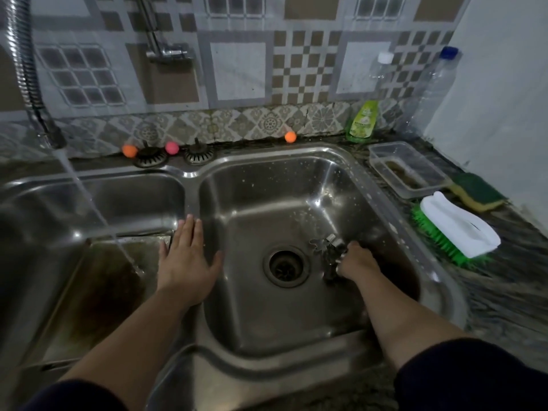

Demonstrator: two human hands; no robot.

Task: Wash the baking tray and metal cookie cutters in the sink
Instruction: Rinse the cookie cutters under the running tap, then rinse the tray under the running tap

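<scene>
We see a double steel sink (341, 339) with both our arms reaching in. In the right basin, just right of the drain (286, 266), our right hand (357, 261) reaches down onto a small cluster of metal cookie cutters (330, 247); its fingers curl around them, clamped on the cluster, though the exact pinch is hidden by the back of the hand. The cutters lie on the basin floor, thin bright strips of bent metal, wet and glinting, with one shaped outline poking out to the left toward the drain. The baking tray (98, 280) lies in the left basin, dark and stained brown, its long axis running near to far, with the water stream (98, 215) falling onto it. Our left hand (188, 258) hangs flat over the divider between the basins, fingers straight and spread apart, holding nothing; it is the nearer hand to the tray, just right of the tray's far right corner. We judge that the cutters must travel left to reach the water
</scene>
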